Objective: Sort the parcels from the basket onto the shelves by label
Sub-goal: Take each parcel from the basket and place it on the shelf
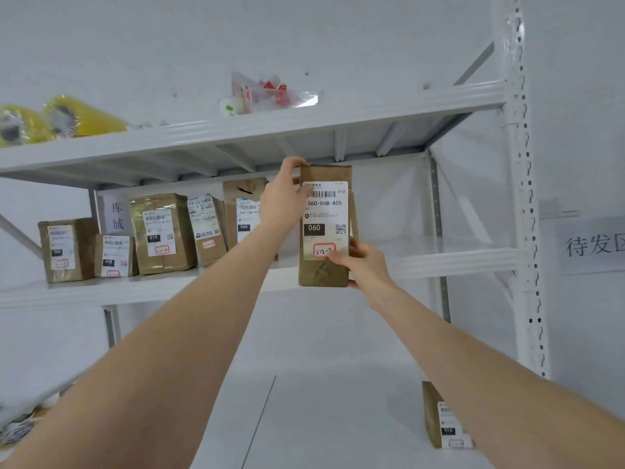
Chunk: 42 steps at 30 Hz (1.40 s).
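Observation:
A tall brown parcel (324, 228) with a white label reading 060-06B-A05 and a red tag 3-2-7 stands upright at the front edge of the middle shelf (439, 262). My left hand (284, 194) grips its upper left corner, fingers curled over the top. My right hand (362, 265) holds its lower right corner, thumb on the front below the label. To the left on the same shelf stands a row of several labelled brown parcels (162, 235), the nearest one (243, 214) also marked 060 and partly hidden by my left hand.
The top shelf (270, 126) carries yellow tape rolls (81, 116) and a clear bag with red items (274, 93). A small parcel (443, 418) stands on the lower shelf at right. A white upright post (524, 198) bounds the rack's right side. A paper sign (592, 245) hangs on the right wall.

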{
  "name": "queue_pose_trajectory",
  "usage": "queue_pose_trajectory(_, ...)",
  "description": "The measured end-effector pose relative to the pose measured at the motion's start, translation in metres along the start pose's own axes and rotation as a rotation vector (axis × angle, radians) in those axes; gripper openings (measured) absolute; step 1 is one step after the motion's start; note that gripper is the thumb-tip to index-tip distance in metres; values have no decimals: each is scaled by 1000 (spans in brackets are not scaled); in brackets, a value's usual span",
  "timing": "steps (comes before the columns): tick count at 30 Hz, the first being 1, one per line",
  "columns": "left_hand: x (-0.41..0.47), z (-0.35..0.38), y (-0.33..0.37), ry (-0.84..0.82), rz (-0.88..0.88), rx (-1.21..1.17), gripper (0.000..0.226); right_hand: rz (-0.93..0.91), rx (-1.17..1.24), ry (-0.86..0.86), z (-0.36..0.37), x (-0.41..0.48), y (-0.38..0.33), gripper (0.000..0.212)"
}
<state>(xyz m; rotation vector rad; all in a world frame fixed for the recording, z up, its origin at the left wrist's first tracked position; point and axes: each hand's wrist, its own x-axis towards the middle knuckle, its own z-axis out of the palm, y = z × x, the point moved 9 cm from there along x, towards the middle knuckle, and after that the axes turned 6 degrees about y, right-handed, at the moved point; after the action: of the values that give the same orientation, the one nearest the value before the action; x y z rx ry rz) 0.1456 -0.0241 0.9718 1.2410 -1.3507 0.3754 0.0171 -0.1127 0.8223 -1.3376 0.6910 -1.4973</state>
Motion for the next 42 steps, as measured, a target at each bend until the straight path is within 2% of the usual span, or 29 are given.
queue_pose_trajectory(10, 39, 1, -20, 3, -34, -84, 36, -96, -69, 23, 30, 53, -3, 48)
queue_pose_trajectory(24, 103, 21, -131, -53, -43, -140, 39, -245, -480, 196, 93, 97, 20, 36)
queue_pose_trajectory(28, 110, 34, -156, -84, -24, -70, 44, -272, -622, 210, 101, 102, 28, 29)
queue_pose_trajectory(31, 114, 37, -155, -78, 84, 55, 51, -299, -755, 233, 105, 104, 28, 24)
queue_pose_trajectory(36, 113, 55, -140, -173, 241, 226, 68, -344, -883, 244, 106, 106, 29, 28)
queue_pose_trajectory(42, 114, 58, -130, -200, 292, 440, 79, -393, -990, 221, 108, 106, 28, 38)
